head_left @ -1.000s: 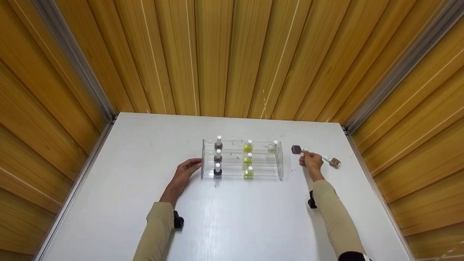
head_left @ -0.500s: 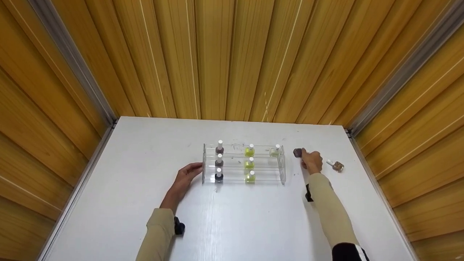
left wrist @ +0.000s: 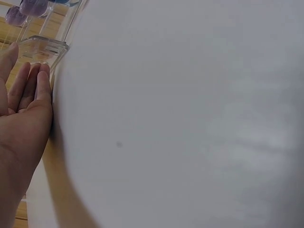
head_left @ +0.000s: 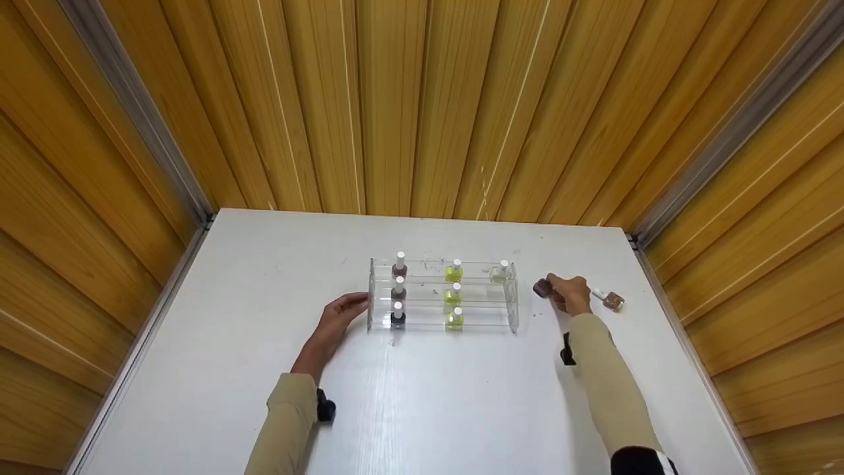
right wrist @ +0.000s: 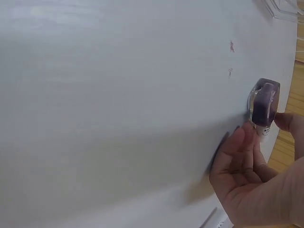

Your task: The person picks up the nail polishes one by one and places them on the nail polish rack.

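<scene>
A clear tiered acrylic rack (head_left: 422,303) stands on the white table. My left hand (head_left: 335,324) rests at its left end, and in the left wrist view the extended fingers (left wrist: 42,88) meet the rack's clear side panel (left wrist: 45,45). To the right of the rack, my right hand (head_left: 571,294) pinches a dark purple nail polish bottle (head_left: 542,288) at its cap end. The right wrist view shows this bottle (right wrist: 266,102) tilted, base away from the palm, its cap mostly hidden by fingers and thumb. Whether it touches the table is unclear.
Dark bottles (head_left: 398,316) fill the rack's left column, yellow ones (head_left: 454,320) a middle column. One pale bottle (head_left: 499,272) stands at the top right. A glittery brown bottle (head_left: 613,301) lies right of my right hand. Wood-look panels (head_left: 422,105) enclose the table.
My right fingers have closed on the purple bottle's cap end. That bottle has shifted slightly towards me and turned. My left hand stays at the rack's end.
</scene>
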Tool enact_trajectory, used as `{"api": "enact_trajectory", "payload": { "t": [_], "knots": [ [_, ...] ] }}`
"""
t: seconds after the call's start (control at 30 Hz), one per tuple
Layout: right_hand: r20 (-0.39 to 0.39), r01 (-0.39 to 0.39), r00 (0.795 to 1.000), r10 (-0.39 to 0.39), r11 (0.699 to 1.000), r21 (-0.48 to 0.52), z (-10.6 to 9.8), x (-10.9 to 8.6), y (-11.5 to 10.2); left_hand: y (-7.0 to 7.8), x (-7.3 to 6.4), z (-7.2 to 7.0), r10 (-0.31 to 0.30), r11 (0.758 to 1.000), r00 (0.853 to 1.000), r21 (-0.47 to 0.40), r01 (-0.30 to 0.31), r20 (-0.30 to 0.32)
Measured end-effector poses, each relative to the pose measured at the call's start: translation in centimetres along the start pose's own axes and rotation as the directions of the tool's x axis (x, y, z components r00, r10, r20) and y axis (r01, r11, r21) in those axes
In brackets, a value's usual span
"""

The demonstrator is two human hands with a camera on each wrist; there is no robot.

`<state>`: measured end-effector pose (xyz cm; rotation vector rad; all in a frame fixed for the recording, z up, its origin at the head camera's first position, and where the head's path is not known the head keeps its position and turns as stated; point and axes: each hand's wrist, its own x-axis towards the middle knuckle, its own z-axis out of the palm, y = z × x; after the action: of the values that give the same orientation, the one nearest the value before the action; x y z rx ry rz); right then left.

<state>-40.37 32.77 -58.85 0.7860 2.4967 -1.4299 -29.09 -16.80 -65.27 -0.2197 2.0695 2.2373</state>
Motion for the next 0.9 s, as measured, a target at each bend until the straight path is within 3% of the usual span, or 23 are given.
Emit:
{"api": "enact_trajectory", "payload": {
  "t": [0.27, 0.53, 0.7, 0.9],
  "knots": [
    [-0.032, 0.04, 0.998, -0.044, 0.992, -0.124, 0.2, -0.9, 0.7, 0.2, 0.0, -0.3, 0.002, 1.0, 1.0, 0.007, -0.002, 0.011],
    [-0.103, 0.129, 0.985, -0.142, 0.984, -0.123, 0.7, -1.6, 1.3, 0.5, 0.2, -0.4, 0.005, 1.0, 1.0, -0.003, -0.005, 0.017],
    [-0.185, 0.209, 0.959, -0.216, 0.976, -0.055, 0.9, -2.3, 2.3, 0.5, 0.2, -0.2, 0.0, 1.0, 1.0, -0.009, 0.0, 0.018],
    [-0.255, 0.34, 0.914, -0.316, 0.939, 0.057, 0.5, -3.1, 3.7, 0.2, -0.1, 0.1, -0.012, 0.999, 1.0, -0.038, 0.013, 0.021]
  ]
}}
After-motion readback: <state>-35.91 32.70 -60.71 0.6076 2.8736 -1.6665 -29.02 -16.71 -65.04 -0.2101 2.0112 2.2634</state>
